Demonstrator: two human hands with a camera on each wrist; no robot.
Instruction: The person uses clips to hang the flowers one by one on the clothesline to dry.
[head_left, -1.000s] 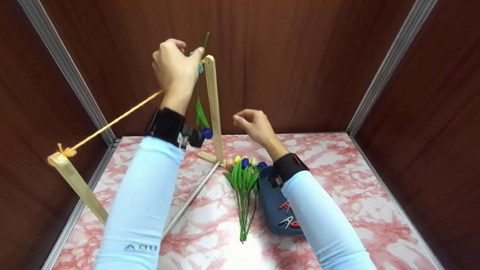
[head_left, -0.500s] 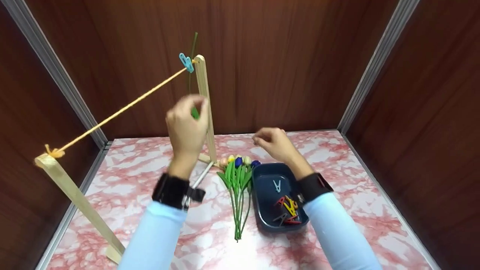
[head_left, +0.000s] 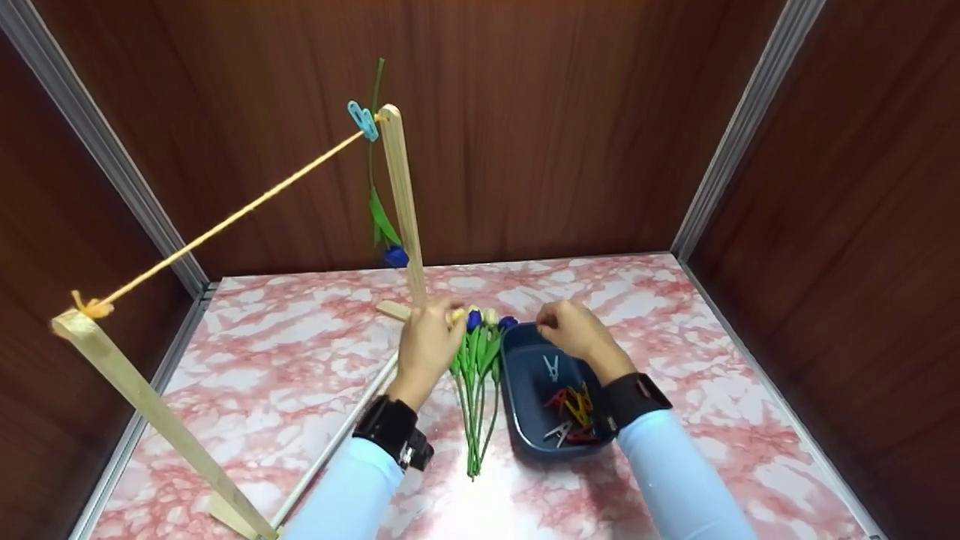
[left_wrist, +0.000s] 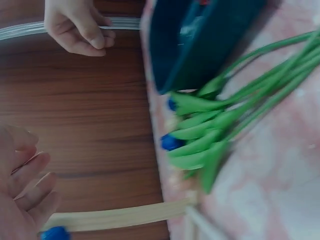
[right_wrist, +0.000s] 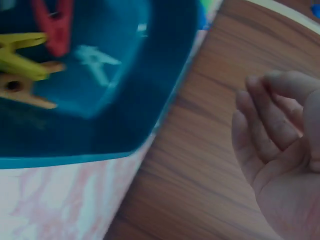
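Observation:
My left hand (head_left: 431,341) is over the blossom end of a bunch of artificial tulips (head_left: 472,360), overlapping some flower heads in the head view. Its fingers (left_wrist: 37,192) are loosely bent with nothing in them. Above the far rim of a dark blue bin (head_left: 517,420) is my right hand (head_left: 581,334); in the right wrist view its relaxed fingers (right_wrist: 272,117) also hold nothing. Inside the bin lie several clothespins, among them a pale one (head_left: 552,367) and a yellow one (head_left: 577,407). A blue tulip (head_left: 395,256) hangs upside down from the cord (head_left: 247,210) by a light blue clothespin (head_left: 363,121).
The yellow cord runs between a far wooden post (head_left: 401,187) and a near wooden post (head_left: 157,420). A white rod (head_left: 337,439) joins their bases along the marbled tabletop (head_left: 300,337). Brown wood-grain panels (head_left: 540,150) enclose the table at the back and sides.
My left hand has come off the light blue clothespin and moved down to the tulip bunch, leaving one tulip hanging. My right hand has moved down and right to the bin.

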